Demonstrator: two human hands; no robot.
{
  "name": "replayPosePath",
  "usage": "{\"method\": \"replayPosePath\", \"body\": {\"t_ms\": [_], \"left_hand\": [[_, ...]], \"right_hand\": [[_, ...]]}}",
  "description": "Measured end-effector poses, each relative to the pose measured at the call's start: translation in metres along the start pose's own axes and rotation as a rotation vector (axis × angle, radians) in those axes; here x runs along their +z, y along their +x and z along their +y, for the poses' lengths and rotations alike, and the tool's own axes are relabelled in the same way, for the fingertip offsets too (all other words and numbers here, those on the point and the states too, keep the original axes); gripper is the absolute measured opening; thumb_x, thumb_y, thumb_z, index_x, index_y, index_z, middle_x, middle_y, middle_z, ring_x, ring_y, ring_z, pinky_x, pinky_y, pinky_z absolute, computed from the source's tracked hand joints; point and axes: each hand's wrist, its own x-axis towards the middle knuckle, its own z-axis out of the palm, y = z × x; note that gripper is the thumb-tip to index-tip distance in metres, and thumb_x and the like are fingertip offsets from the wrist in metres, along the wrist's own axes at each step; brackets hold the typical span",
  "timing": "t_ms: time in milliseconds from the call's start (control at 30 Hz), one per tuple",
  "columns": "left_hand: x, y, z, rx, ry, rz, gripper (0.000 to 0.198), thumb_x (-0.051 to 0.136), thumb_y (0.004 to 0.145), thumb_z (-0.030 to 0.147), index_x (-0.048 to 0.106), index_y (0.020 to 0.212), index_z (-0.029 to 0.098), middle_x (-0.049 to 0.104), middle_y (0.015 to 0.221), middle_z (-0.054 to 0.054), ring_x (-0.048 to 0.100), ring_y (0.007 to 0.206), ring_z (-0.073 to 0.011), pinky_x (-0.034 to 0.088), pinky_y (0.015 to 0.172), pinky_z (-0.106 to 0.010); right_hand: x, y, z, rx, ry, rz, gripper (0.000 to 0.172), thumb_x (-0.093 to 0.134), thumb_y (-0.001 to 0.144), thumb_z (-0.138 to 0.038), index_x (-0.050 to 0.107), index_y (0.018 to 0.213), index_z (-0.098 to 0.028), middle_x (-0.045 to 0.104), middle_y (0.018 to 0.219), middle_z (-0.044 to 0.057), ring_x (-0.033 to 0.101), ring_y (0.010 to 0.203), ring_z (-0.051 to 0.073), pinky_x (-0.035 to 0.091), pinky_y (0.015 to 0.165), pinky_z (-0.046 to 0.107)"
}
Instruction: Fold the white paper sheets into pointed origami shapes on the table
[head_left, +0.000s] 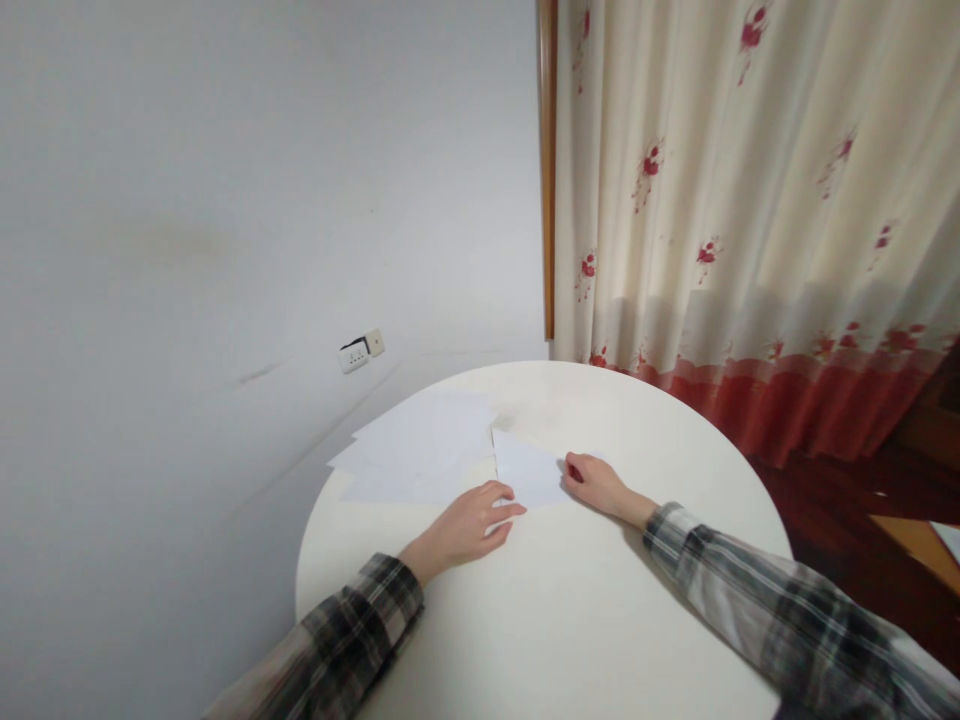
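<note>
A small white sheet of paper (529, 472) lies on the round white table (555, 610), between my two hands. My left hand (476, 522) rests at the sheet's lower left corner, its fingers apart and nothing held in them. At the sheet's right side, my right hand (598, 485) is closed, with thumb and fingers curled together on the paper. The fingertips there are partly hidden, so the exact grip is hard to see. Beyond my left hand, several larger white sheets (424, 440) lie overlapping, close to the small sheet's left edge.
A pale wall (187, 330) with a white socket (354, 356) stands close to the table's left side. Behind to the right hangs a flowered curtain (690, 190) with a red hem. On the dark floor side at right, a wooden surface (911, 545) shows.
</note>
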Motion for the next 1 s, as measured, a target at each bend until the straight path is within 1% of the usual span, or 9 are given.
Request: {"method": "replayPosePath", "body": {"t_ms": [333, 467, 567, 700, 800, 867, 933, 1000], "left_hand": [[-0.009, -0.027, -0.011, -0.02, 0.031, 0.006, 0.033, 0.039, 0.082, 0.016, 0.052, 0.112, 0.024, 0.051, 0.106, -0.007, 0.046, 0.102, -0.0189, 0.04, 0.086, -0.033], [-0.013, -0.03, -0.011, -0.021, 0.04, -0.005, 0.034, 0.04, 0.081, 0.015, 0.052, 0.111, 0.024, 0.051, 0.107, -0.007, 0.045, 0.102, -0.0191, 0.04, 0.086, -0.033], [-0.016, -0.029, -0.011, -0.018, 0.042, -0.001, 0.034, 0.04, 0.08, 0.015, 0.053, 0.11, 0.024, 0.052, 0.107, -0.007, 0.046, 0.101, -0.0192, 0.041, 0.085, -0.033], [-0.014, -0.034, -0.012, -0.028, 0.043, 0.043, 0.03, 0.042, 0.078, 0.013, 0.057, 0.102, 0.023, 0.053, 0.103, -0.007, 0.049, 0.098, -0.0188, 0.042, 0.083, -0.033], [-0.007, -0.04, -0.011, -0.055, 0.043, 0.124, 0.026, 0.039, 0.079, 0.012, 0.059, 0.095, 0.02, 0.056, 0.102, -0.007, 0.05, 0.097, -0.018, 0.044, 0.083, -0.032], [-0.001, -0.039, -0.007, -0.064, 0.034, 0.141, 0.029, 0.037, 0.081, 0.013, 0.057, 0.101, 0.02, 0.055, 0.109, -0.007, 0.048, 0.104, -0.0176, 0.042, 0.088, -0.032], [0.005, -0.034, -0.001, -0.06, 0.017, 0.098, 0.034, 0.037, 0.083, 0.015, 0.049, 0.115, 0.02, 0.051, 0.12, -0.005, 0.043, 0.114, -0.0169, 0.038, 0.095, -0.033], [0.01, -0.027, 0.006, -0.062, -0.004, 0.037, 0.038, 0.038, 0.084, 0.018, 0.044, 0.122, 0.02, 0.049, 0.124, -0.003, 0.04, 0.117, -0.0153, 0.035, 0.099, -0.032]], "right_hand": [[0.001, 0.001, 0.0, -0.011, -0.008, 0.011, 0.009, 0.043, 0.078, -0.023, 0.049, 0.077, -0.017, 0.053, 0.07, 0.002, 0.044, 0.064, 0.012, 0.026, 0.058, 0.022], [-0.001, -0.001, -0.004, -0.015, -0.022, 0.019, 0.009, 0.042, 0.078, -0.023, 0.049, 0.078, -0.016, 0.055, 0.075, 0.003, 0.046, 0.068, 0.013, 0.028, 0.061, 0.023], [-0.004, -0.002, -0.008, -0.009, -0.021, -0.011, 0.011, 0.04, 0.079, -0.022, 0.049, 0.08, -0.016, 0.055, 0.079, 0.005, 0.047, 0.072, 0.014, 0.029, 0.065, 0.024], [-0.01, 0.001, -0.008, -0.014, 0.018, -0.107, 0.013, 0.043, 0.078, -0.025, 0.051, 0.081, -0.015, 0.057, 0.079, 0.005, 0.048, 0.071, 0.014, 0.031, 0.064, 0.023], [-0.016, 0.006, -0.005, -0.02, 0.063, -0.237, 0.017, 0.052, 0.072, -0.031, 0.053, 0.08, -0.016, 0.059, 0.079, 0.003, 0.05, 0.069, 0.013, 0.033, 0.059, 0.021], [-0.02, 0.01, -0.004, -0.012, 0.082, -0.33, 0.023, 0.058, 0.067, -0.034, 0.054, 0.081, -0.017, 0.06, 0.079, 0.002, 0.051, 0.067, 0.013, 0.033, 0.057, 0.021], [-0.024, 0.015, -0.004, 0.005, 0.082, -0.408, 0.029, 0.063, 0.061, -0.036, 0.056, 0.081, -0.017, 0.06, 0.08, 0.002, 0.051, 0.068, 0.014, 0.034, 0.056, 0.021], [-0.028, 0.02, -0.005, 0.019, 0.072, -0.478, 0.034, 0.067, 0.057, -0.039, 0.057, 0.08, -0.016, 0.06, 0.079, 0.002, 0.051, 0.068, 0.015, 0.034, 0.056, 0.022]]}}
